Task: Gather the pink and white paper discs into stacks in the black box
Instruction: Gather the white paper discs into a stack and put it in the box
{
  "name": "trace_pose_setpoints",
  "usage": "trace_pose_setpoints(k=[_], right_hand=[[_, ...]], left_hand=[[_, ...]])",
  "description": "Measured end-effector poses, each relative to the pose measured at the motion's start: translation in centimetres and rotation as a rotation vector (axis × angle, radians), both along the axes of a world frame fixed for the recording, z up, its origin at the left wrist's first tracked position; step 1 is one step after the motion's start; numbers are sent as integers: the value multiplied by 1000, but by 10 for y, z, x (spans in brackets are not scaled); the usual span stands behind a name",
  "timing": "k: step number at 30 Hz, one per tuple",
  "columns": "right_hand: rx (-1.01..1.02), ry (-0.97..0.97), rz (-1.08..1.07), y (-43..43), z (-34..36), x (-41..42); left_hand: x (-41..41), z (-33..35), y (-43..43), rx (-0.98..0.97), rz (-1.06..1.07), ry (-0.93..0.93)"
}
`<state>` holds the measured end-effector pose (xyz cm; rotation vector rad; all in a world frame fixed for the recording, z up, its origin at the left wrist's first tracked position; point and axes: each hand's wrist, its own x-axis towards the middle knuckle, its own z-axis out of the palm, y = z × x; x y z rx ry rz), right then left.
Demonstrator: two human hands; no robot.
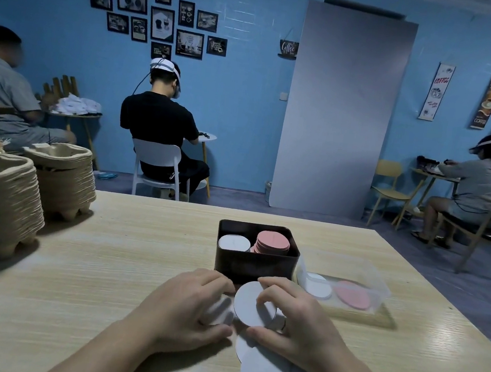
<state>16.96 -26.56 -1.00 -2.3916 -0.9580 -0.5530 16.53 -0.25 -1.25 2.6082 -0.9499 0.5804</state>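
The black box (252, 266) stands on the wooden table just beyond my hands. Inside it a white disc stack (233, 242) sits on the left and a taller pink disc stack (273, 242) on the right. My right hand (299, 321) pinches a white paper disc (248, 304), tilted up from the table. My left hand (189, 304) is cupped over other white discs (219, 311) beside it. More white discs (261, 369) lie loose on the table under my right forearm.
A clear plastic tray (359, 276) to the right of the box holds a white disc and a pink disc. Two stacks of brown pulp trays (0, 199) stand at the table's left. Other people sit at small tables farther back.
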Motion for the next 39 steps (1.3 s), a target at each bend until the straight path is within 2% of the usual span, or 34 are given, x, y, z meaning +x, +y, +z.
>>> trace_pose_setpoints(k=[5,11,20,26,34,39], right_hand=[[-18,2,-26,-3,-2,2],[-50,-4,-57,-4,-4,3],[-56,-31,-130,-7,-8,5],[-45,-90,-60,0,-2,1],[-85,-149,15,7,2,-2],[-23,-156,25,4,4,-3]], left_hand=[[3,-3,15,40,93,63],[-2,3,9,44,79,58],[-5,14,10,-14,47,-162],[-6,10,1,-86,14,-266],[-4,6,-11,19,-57,-286],[-4,9,-7,-59,-45,-233]])
